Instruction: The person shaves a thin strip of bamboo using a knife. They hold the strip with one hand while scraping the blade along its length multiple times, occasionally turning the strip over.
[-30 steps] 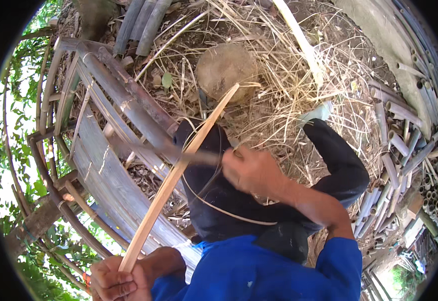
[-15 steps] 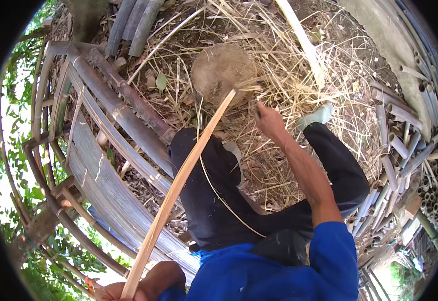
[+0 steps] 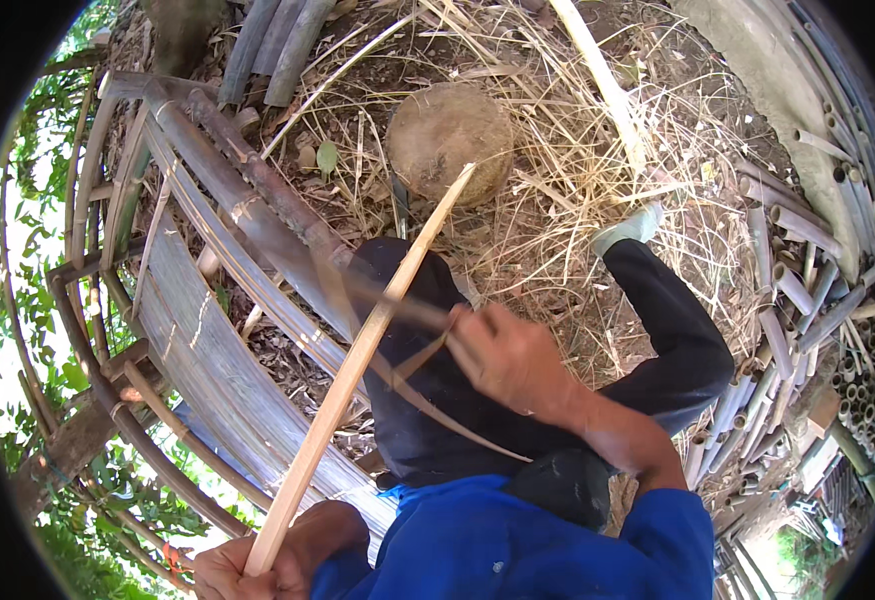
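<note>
A long pale bamboo strip [image 3: 342, 385] slants from my left hand [image 3: 267, 560] up toward a round wooden block [image 3: 449, 140]. My left hand is closed around the strip's near end, low in the view. Over my thigh, my right hand [image 3: 512, 360] is closed on a knife [image 3: 407, 308], smeared by motion. Its blade reaches left across the middle of the strip; whether it touches cannot be made out. A thin pale curved sliver [image 3: 462, 425], partly blurred, hangs below the blade over my dark trousers. The strip's far tip lies over the block's near part.
Straw-like shavings [image 3: 577, 180] litter the ground beyond and right of the block. A bamboo frame with long slats [image 3: 207, 340] runs along my left. Cut bamboo tubes [image 3: 797, 290] are piled at the right. A pale pole [image 3: 597, 80] lies at the far side.
My right hand has come back from near the block to above my thigh, with the knife now over the strip's middle. The strip has shifted slightly; my left hand keeps hold.
</note>
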Demonstrator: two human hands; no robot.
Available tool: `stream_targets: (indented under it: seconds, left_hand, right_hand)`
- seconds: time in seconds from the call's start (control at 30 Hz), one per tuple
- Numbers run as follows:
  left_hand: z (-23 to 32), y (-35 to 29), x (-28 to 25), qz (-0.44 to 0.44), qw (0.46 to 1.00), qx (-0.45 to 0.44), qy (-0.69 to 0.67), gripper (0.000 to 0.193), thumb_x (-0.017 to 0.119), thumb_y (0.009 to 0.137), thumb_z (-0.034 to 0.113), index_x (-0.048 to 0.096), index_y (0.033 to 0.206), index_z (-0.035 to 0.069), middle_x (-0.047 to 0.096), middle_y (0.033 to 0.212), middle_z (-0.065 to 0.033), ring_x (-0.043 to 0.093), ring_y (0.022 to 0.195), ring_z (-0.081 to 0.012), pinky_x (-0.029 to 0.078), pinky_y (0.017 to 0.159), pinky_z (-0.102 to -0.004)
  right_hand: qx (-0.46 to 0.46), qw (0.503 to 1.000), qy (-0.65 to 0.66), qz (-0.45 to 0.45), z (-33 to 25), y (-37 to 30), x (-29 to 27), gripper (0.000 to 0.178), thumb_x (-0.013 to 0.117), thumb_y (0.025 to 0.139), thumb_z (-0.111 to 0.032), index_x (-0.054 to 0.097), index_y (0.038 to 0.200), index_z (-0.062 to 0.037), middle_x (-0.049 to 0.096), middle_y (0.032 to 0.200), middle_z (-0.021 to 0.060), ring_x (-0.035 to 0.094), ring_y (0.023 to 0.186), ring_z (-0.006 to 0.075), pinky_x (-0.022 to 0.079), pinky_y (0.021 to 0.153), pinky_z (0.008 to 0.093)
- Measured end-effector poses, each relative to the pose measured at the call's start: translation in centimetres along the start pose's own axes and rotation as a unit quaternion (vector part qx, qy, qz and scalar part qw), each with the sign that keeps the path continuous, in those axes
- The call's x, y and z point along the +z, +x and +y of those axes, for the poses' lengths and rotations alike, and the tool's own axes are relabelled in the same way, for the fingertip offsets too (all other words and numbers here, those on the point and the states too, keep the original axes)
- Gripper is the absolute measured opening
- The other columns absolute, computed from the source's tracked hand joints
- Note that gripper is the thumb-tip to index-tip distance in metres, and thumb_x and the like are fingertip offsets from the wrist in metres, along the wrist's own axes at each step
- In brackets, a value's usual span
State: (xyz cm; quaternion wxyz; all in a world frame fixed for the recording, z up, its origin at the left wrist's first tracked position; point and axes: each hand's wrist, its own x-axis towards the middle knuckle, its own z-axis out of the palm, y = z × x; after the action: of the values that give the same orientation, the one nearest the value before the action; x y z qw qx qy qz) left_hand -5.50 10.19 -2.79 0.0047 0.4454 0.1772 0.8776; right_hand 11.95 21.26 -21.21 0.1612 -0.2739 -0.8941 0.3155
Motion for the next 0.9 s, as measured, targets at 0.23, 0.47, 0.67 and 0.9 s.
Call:
stream_targets:
  seconds: [0.23,0.47,0.67,0.9]
  left_hand:
    - [0.5,-0.2,-0.1,0.016,0.999,0.037,0.034,0.044,0.052,0.104,0.048,0.039,0.075,0.017,0.024,0.056,0.0101,0.022,0.043,-0.002,0.017,0.04,-0.0213]
    - [-0.2,-0.2,-0.6,-0.059,0.997,0.016,0.044,0.039,0.046,0.107,0.043,0.037,0.079,0.016,0.023,0.059,0.0097,0.022,0.044,-0.0018,0.019,0.041,-0.0199]
    - [0.7,0.2,-1.3,0.061,0.993,0.102,-0.003,0.041,0.045,0.107,0.045,0.039,0.079,0.016,0.024,0.059,0.0097,0.021,0.044,-0.0022,0.018,0.039,-0.0201]
    - [1.0,0.3,-1.5,0.054,0.998,0.024,0.002,0.048,0.04,0.105,0.056,0.041,0.08,0.016,0.031,0.063,0.0071,0.026,0.047,-0.0056,0.02,0.044,-0.0228]
  right_hand:
    - [0.122,0.992,0.004,-0.028,3.9,0.2,2.9,0.02,0.07,0.089,-0.014,0.06,0.103,-0.0045,0.059,0.081,0.0169,0.065,0.063,0.0345,0.053,0.051,0.0428]
    - [0.043,0.999,0.026,0.007,4.3,0.8,3.5,0.021,0.072,0.088,-0.015,0.058,0.101,-0.0067,0.057,0.082,0.0135,0.063,0.059,0.034,0.053,0.051,0.0428]
    - [0.068,0.997,0.002,0.022,11.8,2.0,8.8,0.016,0.067,0.093,-0.02,0.055,0.097,-0.0109,0.056,0.082,0.0132,0.062,0.06,0.0341,0.052,0.049,0.0438]
    - [0.266,0.96,-0.069,-0.044,22.1,-3.7,9.7,0.017,0.059,0.097,-0.022,0.052,0.105,-0.0084,0.063,0.08,0.0196,0.065,0.068,0.0398,0.052,0.056,0.0505]
